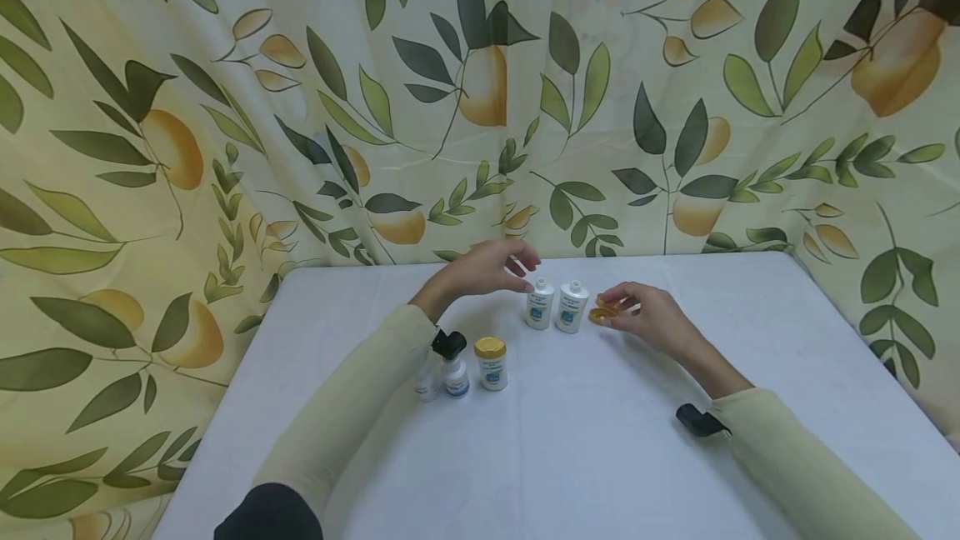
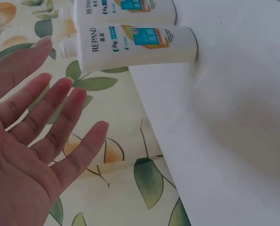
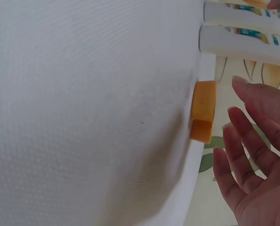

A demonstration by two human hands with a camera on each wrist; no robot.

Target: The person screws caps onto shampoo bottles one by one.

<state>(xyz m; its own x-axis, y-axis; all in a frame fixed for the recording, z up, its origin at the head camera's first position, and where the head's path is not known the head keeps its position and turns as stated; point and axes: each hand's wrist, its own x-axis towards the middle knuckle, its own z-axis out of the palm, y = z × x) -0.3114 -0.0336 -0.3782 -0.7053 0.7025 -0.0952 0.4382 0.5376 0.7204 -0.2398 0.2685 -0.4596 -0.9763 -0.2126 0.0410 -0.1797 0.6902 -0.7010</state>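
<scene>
Two white shampoo bottles stand upright side by side near the table's back, their narrow necks uncapped: a left bottle [image 1: 539,309] and a right bottle [image 1: 572,309]. Both carry printed labels with a blue panel, and the left wrist view shows the near bottle [image 2: 137,44] reading REPAND. My left hand [image 1: 491,267] is beside the left bottle's neck, fingers spread and loosely bent, holding nothing. On the other side, my right hand [image 1: 643,315] hovers by yellow-orange caps [image 1: 602,315] lying on the table. In the right wrist view, its relaxed fingers are apart from the orange caps [image 3: 204,104].
Nearer, left of centre, stand a white jar [image 1: 492,372] with a gold lid, a small white bottle [image 1: 456,379] and a clear bottle [image 1: 426,387], partly behind my left sleeve. A white cloth covers the table [image 1: 570,448]. A leaf-and-fruit patterned curtain [image 1: 465,173] hangs behind it.
</scene>
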